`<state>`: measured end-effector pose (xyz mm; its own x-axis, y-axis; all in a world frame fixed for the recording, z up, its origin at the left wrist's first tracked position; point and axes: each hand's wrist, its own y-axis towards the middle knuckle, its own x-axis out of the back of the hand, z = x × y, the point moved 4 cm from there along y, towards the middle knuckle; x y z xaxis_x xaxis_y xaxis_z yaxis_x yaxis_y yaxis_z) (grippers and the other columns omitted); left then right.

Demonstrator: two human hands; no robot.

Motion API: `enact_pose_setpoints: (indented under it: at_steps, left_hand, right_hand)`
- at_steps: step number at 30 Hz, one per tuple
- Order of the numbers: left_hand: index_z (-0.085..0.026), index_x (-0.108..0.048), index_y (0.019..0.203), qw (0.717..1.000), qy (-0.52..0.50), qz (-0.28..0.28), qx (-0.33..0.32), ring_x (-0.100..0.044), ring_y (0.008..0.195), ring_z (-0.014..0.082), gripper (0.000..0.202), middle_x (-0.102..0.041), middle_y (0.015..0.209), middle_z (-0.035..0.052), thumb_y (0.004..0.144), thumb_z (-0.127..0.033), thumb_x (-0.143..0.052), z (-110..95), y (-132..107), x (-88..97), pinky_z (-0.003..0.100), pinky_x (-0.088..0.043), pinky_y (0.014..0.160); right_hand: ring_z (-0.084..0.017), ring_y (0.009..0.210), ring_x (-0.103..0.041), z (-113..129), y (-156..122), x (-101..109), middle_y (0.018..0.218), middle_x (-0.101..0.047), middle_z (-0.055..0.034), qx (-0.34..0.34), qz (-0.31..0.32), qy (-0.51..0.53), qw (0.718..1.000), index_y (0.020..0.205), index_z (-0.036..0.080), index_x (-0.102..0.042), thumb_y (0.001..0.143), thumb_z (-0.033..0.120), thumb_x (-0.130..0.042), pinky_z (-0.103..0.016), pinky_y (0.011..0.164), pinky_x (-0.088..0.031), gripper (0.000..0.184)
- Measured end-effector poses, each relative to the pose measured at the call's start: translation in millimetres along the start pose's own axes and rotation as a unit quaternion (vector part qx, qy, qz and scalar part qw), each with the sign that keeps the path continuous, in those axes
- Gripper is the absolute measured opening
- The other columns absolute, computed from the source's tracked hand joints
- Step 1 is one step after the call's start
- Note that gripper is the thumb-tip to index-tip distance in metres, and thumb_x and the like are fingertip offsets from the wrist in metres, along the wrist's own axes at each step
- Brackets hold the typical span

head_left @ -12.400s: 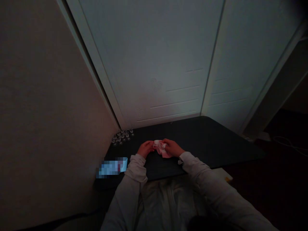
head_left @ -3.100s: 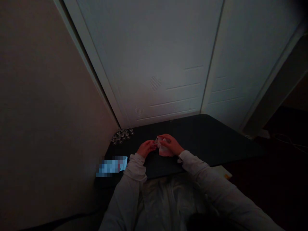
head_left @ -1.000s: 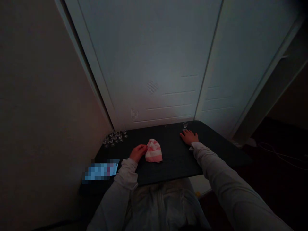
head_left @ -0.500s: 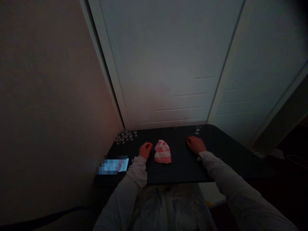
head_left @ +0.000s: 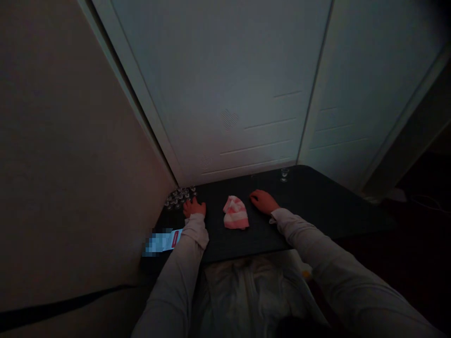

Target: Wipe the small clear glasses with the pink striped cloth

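Observation:
My left hand (head_left: 194, 208) is at the near right side of a cluster of small stemmed glasses (head_left: 178, 195), its fingers spread and nothing seen in them. Just right of a pink and white striped cloth (head_left: 236, 214), my right hand (head_left: 263, 202) rests low over the table with its fingers curled in; nothing shows in it. The cloth lies crumpled, apart from both hands. One more small stemmed glass (head_left: 284, 175) stands upright by the far edge, beyond my right hand.
The dark table (head_left: 317, 206) backs onto a pale panelled door (head_left: 225, 84). A wall (head_left: 77, 155) closes the left side. A lit phone-like screen (head_left: 164, 241), partly blurred out, lies at the near left by my left sleeve.
My left hand has moved left from beside the cloth to the glasses, and its fingers have spread. My right hand has come left toward the cloth, away from the single glass. The view has tilted.

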<state>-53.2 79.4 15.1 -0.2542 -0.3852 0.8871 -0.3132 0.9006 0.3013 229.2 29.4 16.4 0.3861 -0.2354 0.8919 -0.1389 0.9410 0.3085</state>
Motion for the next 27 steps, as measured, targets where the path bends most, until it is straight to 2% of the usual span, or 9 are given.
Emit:
enact_pose_setpoints:
  at_steps: [7,11,14,17,21,24,27]
  left_hand:
    - [-0.014,-0.042,0.116,0.999,0.047,0.006,0.002,-0.028,0.111,0.0343,0.057,-0.037,0.121,0.0194,0.07,-0.048,-0.036,-2.0,10.2,-6.9,0.048,-0.022,0.083]
    - [-0.012,-0.05,0.107,0.998,0.059,0.015,-0.008,-0.03,0.108,0.0351,0.053,-0.042,0.116,0.0202,0.071,-0.048,-0.033,-2.9,9.3,-3.2,0.048,-0.023,0.082]
    - [-0.013,-0.054,0.1,0.996,0.071,0.029,-0.042,-0.034,0.104,0.0343,0.047,-0.047,0.109,0.0194,0.073,-0.046,-0.033,-6.8,0.8,0.9,0.047,-0.025,0.079]
    - [-0.016,-0.053,0.102,0.991,0.077,0.034,-0.105,-0.036,0.101,0.0315,0.044,-0.049,0.105,0.0169,0.073,-0.044,-0.035,-13.0,-10.8,2.7,0.044,-0.028,0.077]
    - [-0.017,-0.05,0.107,0.982,0.071,0.033,-0.172,-0.037,0.099,0.0295,0.043,-0.05,0.104,0.0154,0.074,-0.042,-0.036,-20.9,-22.6,1.0,0.04,-0.03,0.077]
    - [-0.015,-0.052,0.103,0.978,0.069,0.031,-0.197,-0.038,0.098,0.0288,0.04,-0.051,0.103,0.0152,0.074,-0.038,-0.037,-26.2,-25.8,0.7,0.039,-0.031,0.077]
    - [-0.015,-0.054,0.1,0.974,0.058,0.034,-0.215,-0.04,0.098,0.0265,0.036,-0.052,0.101,0.0143,0.076,-0.034,-0.036,-29.4,-25.8,1.3,0.037,-0.031,0.079]
  right_hand:
    - [-0.014,0.088,-0.049,1.3,-0.4,-1.0,0.093,-0.056,-0.006,-0.002,0.001,0.003,1.0,0.091,0.018,-0.059,0.079,0.028,-0.037,-0.023,0.079,-0.033,0.027]
    - [-0.014,0.088,-0.049,2.4,-0.9,0.5,0.093,-0.056,-0.0059,-0.003,0.002,0.005,1.0,0.09,0.018,-0.059,0.08,0.028,-0.037,-0.023,0.079,-0.034,0.026]
    - [-0.014,0.088,-0.049,2.5,-0.7,1.8,0.093,-0.055,-0.0057,-0.009,0.004,0.013,1.0,0.09,0.018,-0.059,0.079,0.027,-0.038,-0.023,0.079,-0.034,0.025]
    - [-0.013,0.087,-0.049,5.6,-2.0,6.0,0.094,-0.054,-0.0059,-0.015,-0.039,0.035,0.999,0.092,0.017,-0.057,0.081,0.027,-0.035,-0.023,0.079,-0.035,0.026]
    - [-0.013,0.086,-0.049,22.4,-7.1,12.3,0.093,-0.054,-0.006,0.013,-0.111,0.09,0.99,0.093,0.016,-0.054,0.083,0.029,-0.03,-0.024,0.078,-0.035,0.029]
    - [-0.014,0.085,-0.048,43.9,-11.3,12.6,0.091,-0.056,-0.0054,0.054,-0.097,0.116,0.987,0.092,0.017,-0.055,0.083,0.033,-0.03,-0.025,0.077,-0.034,0.031]
    - [-0.016,0.086,-0.047,63.4,-14.2,11.0,0.09,-0.056,-0.0055,0.082,-0.07,0.098,0.989,0.093,0.018,-0.056,0.079,0.041,-0.038,-0.029,0.078,-0.031,0.033]
